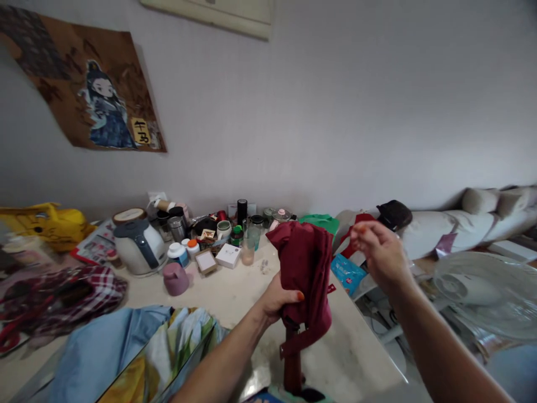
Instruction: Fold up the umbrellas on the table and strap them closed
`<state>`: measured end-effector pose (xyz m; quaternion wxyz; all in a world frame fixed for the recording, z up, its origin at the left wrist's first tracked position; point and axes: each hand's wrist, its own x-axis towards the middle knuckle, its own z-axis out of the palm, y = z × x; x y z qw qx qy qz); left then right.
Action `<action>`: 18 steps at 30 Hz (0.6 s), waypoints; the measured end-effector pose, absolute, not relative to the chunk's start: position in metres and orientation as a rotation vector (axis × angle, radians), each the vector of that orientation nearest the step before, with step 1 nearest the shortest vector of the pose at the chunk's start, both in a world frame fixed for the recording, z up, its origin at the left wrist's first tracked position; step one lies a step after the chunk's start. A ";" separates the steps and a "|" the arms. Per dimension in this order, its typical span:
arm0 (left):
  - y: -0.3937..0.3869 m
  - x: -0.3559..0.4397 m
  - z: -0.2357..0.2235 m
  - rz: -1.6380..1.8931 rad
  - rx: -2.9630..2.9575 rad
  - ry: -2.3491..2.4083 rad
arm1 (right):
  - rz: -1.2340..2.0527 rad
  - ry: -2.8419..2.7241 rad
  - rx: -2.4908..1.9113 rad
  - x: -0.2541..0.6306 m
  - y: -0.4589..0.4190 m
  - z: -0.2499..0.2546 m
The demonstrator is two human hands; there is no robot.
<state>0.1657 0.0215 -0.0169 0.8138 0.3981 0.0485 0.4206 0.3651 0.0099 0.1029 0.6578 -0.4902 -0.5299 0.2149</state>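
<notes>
My left hand (pixel 277 300) is wrapped around the middle of a dark red folded umbrella (pixel 305 266), holding it upright over the table; its strap (pixel 302 340) dangles below and its handle (pixel 292 364) points down. My right hand (pixel 376 252) hovers just right of the umbrella's top with the fingers loosely curled and slightly blurred, touching nothing that I can see.
The pale table (pixel 239 294) carries a white kettle (pixel 140 246), a pink cup (pixel 176 279), small boxes, jars and cups at the back. Plaid cloth (pixel 62 296) and blue floral fabric (pixel 134 352) lie at left. A white fan (pixel 486 294) and sofa (pixel 453 224) stand at right.
</notes>
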 end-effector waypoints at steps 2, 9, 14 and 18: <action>0.024 0.164 -0.025 0.902 0.843 0.125 | 0.616 -1.257 -1.218 0.353 -0.001 0.078; 0.028 0.176 -0.047 0.847 0.625 0.187 | 0.760 -1.243 -1.260 0.315 -0.011 0.053; 0.026 0.179 -0.035 0.844 0.647 0.223 | 1.022 -1.108 -1.116 0.316 -0.008 0.048; 0.020 0.179 -0.020 0.863 0.748 0.298 | 1.007 -1.143 -1.109 0.307 -0.008 0.042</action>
